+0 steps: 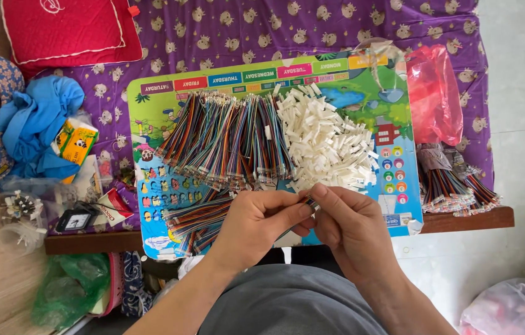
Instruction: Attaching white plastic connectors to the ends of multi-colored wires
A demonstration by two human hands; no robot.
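Head view. Both hands are meeting just above the near edge of the colourful board (151,130). The left hand (256,226) is pinching the end of a thin wire lead (311,203) between thumb and fingers. The right hand (352,226) is closing on the same spot from the other side, fingertips narrow. What it is gripping is too small to tell; possibly one of the white connector housings. The lead itself is sitting between the two sets of fingertips, mostly hidden.

Risks, as I judge them: the pinch is tiny and the fingers are covering the joint, so a misaligned push could bend the wire end or let the piece slip down into the lap. The hands are also hovering just beside the pile of white connector housings (327,142); a stray knuckle could be scattering those off the board.

Surroundings: multicoloured wire bundles (225,139) are lying fanned across the board's middle, and more are trailing off its near edge under the left wrist. A red plastic bag (433,93) is lying at the right, with further wire bundles (451,186) below it. Blue cloth (33,124), a tissue packet (75,141) and a red cushion (67,28) are crowding the left side of the purple patterned cloth (244,31).
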